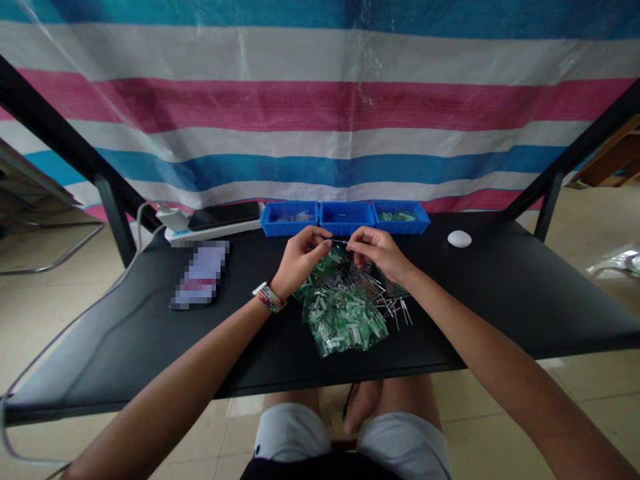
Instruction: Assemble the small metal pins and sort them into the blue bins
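Note:
A thin metal rod (339, 241) spans the gap between my two hands, just in front of the blue bins. My left hand (303, 255) is closed, pinching one end between thumb and fingers; a colourful woven band circles that wrist. The other end sits in the pinch of my right hand (377, 252). Below them lies a pile of small clear bags with green and white contents (347, 323). Several loose metal rods (399, 311) are scattered beside the bags, partly under my right hand and wrist.
Three blue bins stand along the back: a left bin (290, 229) with clear pieces, a middle bin (347, 229) with a thin rod, and a right bin (401, 228) with green bags. A phone (203, 273), power strip (215, 233) and white mouse (459, 239) lie on the black table (505, 300).

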The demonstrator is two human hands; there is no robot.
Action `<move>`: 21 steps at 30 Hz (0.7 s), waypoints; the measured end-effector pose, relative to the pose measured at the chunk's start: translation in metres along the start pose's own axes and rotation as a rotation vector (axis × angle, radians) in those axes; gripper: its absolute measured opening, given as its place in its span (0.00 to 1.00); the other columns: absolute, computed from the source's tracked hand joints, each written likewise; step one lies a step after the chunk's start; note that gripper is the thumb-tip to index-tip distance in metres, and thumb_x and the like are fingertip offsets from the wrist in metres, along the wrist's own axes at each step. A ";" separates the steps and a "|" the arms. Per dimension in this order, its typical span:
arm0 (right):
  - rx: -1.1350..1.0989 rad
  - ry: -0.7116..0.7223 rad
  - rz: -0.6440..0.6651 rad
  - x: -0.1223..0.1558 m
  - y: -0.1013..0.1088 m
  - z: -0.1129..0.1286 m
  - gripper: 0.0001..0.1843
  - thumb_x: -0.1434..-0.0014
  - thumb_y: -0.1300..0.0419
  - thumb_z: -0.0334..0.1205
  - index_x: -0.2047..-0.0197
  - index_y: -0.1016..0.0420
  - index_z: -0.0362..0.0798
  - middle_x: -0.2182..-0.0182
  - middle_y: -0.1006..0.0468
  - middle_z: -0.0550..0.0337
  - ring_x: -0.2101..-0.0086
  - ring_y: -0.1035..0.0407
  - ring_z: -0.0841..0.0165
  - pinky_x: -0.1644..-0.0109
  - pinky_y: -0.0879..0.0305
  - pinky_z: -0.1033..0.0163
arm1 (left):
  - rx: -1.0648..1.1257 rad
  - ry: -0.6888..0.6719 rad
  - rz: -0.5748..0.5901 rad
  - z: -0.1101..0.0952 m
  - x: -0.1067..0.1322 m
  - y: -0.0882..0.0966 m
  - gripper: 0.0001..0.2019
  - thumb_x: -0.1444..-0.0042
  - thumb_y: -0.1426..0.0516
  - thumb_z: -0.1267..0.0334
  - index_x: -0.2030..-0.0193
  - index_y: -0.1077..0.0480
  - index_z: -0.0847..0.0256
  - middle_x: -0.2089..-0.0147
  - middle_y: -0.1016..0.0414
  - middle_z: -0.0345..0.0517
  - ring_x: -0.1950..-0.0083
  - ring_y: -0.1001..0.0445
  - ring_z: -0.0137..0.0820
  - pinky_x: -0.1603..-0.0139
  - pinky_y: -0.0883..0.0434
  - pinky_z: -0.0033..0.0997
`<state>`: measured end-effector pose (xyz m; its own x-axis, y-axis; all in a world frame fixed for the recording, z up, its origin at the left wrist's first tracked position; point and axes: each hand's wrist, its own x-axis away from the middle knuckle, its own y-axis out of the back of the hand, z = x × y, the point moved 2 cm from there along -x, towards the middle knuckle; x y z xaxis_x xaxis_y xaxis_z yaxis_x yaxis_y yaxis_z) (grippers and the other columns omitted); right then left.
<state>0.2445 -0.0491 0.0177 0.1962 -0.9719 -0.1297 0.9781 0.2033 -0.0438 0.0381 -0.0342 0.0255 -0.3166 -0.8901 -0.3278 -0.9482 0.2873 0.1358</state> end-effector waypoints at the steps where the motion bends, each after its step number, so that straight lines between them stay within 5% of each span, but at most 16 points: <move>1: 0.006 0.019 -0.009 0.000 0.000 0.000 0.21 0.49 0.24 0.55 0.66 0.25 0.48 0.73 0.24 0.64 0.77 0.31 0.72 0.74 0.31 0.65 | 0.013 0.018 0.022 0.000 0.000 0.000 0.13 0.37 0.37 0.52 0.57 0.24 0.61 0.71 0.26 0.40 0.70 0.28 0.29 0.70 0.30 0.27; 7: 0.060 0.077 -0.028 0.000 0.000 0.000 0.20 0.50 0.22 0.51 0.67 0.26 0.49 0.72 0.26 0.64 0.76 0.31 0.72 0.72 0.30 0.63 | -0.031 0.034 0.083 0.001 0.000 -0.002 0.19 0.35 0.40 0.47 0.70 0.27 0.60 0.76 0.29 0.40 0.74 0.32 0.28 0.72 0.34 0.28; 21: -0.093 -0.085 -0.043 0.001 0.002 -0.002 0.18 0.47 0.27 0.52 0.63 0.24 0.50 0.69 0.20 0.61 0.76 0.30 0.71 0.74 0.30 0.65 | -0.009 -0.060 0.027 0.006 0.001 -0.002 0.11 0.40 0.32 0.55 0.61 0.24 0.61 0.72 0.28 0.39 0.73 0.32 0.26 0.72 0.36 0.26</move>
<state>0.2461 -0.0492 0.0158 0.1636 -0.9856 -0.0418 0.9758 0.1679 -0.1400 0.0392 -0.0332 0.0191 -0.3431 -0.8592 -0.3796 -0.9392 0.3072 0.1536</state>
